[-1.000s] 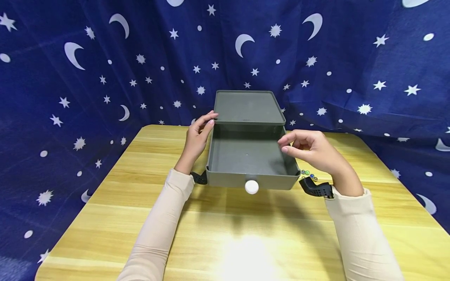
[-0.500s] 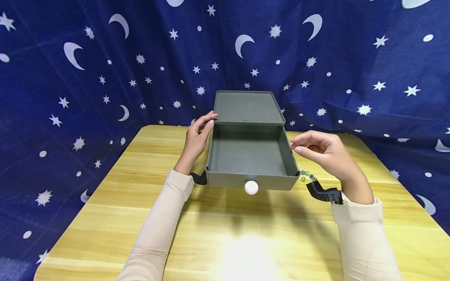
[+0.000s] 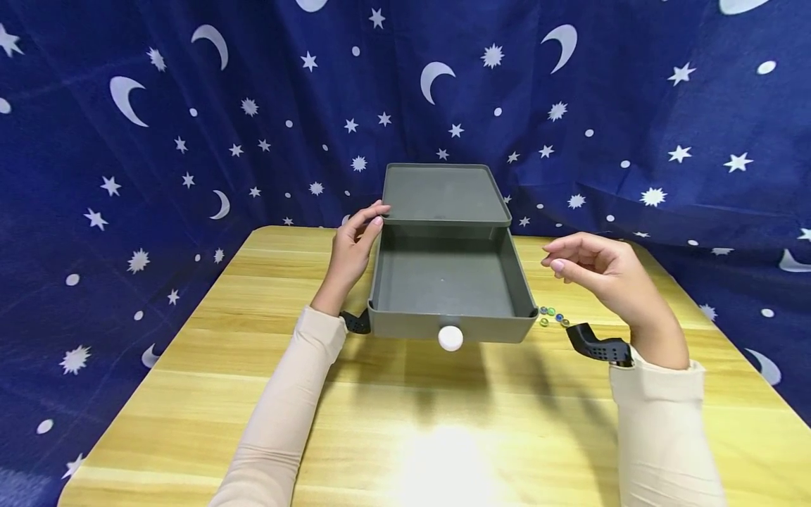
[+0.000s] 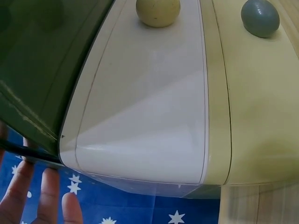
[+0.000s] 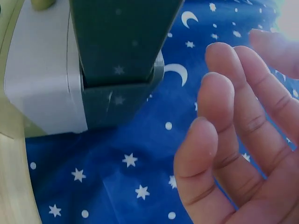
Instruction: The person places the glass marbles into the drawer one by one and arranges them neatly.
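A small drawer cabinet stands mid-table, its dark grey top drawer (image 3: pixel 443 282) pulled out by a white knob (image 3: pixel 450 338). My left hand (image 3: pixel 350 252) grips the front left corner of the cabinet's tray-like top (image 3: pixel 443 193), thumb and index finger at its edge. In the left wrist view, its fingers (image 4: pixel 49 196) lie at the cabinet's edge. My right hand (image 3: pixel 595 266) hovers right of the drawer, fingers loosely curved, holding nothing. In the right wrist view its fingers (image 5: pixel 217 98) are apart from the cabinet. Several glass marbles (image 3: pixel 551 311) lie on the table below that hand.
Lower drawers show in the left wrist view: a white one (image 4: pixel 145 102) with a yellowish knob (image 4: pixel 158 11) and a yellow one (image 4: pixel 259 107) with a grey knob (image 4: pixel 260 17). The wooden table (image 3: pixel 253 408) backs onto a blue star-and-moon curtain (image 3: pixel 304 91).
My right hand has moved right, from over the drawer's right side to beyond it, above the marbles. The left hand stays at the cabinet's corner.
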Available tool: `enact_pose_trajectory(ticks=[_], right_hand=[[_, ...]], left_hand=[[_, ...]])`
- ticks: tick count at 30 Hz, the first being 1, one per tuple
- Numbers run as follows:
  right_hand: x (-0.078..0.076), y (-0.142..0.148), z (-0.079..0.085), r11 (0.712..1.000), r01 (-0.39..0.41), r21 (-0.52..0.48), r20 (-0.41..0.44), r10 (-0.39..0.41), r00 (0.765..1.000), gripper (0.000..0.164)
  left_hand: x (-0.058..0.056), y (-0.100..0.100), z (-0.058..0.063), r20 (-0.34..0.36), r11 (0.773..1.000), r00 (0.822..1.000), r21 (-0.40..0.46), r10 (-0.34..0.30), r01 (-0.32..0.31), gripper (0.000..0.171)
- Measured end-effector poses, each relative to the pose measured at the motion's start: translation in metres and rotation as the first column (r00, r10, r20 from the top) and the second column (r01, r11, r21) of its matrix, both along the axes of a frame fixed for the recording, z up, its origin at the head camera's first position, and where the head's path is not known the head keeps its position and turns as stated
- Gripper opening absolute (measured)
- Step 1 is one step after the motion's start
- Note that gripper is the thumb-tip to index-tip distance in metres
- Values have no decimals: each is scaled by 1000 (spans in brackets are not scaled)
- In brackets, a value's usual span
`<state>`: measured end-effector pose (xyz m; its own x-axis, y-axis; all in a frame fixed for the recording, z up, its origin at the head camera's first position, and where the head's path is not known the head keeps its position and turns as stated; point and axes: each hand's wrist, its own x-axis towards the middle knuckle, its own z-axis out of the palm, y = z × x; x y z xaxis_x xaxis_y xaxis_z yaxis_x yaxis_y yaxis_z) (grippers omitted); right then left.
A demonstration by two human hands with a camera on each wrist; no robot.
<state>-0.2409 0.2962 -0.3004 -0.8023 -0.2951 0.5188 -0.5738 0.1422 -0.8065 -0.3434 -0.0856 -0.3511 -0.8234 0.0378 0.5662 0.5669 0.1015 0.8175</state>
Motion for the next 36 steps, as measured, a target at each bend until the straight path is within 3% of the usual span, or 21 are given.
enact_pose_trajectory(ticks=[14, 23, 36], right_hand=[[-13, 35, -13, 992, 118, 43, 71, -121, 990, 28], [-25, 49, -31, 994, 92, -52, 162, -82, 983, 34], [-29, 66, -49, 989, 124, -74, 259, -101, 961, 35]], left_hand=[[0, -4, 0, 9, 1000, 1000, 5, 11, -11, 32], [0, -3, 1, 10, 1000, 1000, 12, 0, 0, 31], [0, -1, 0, 0, 1000, 1000, 10, -9, 9, 32]])
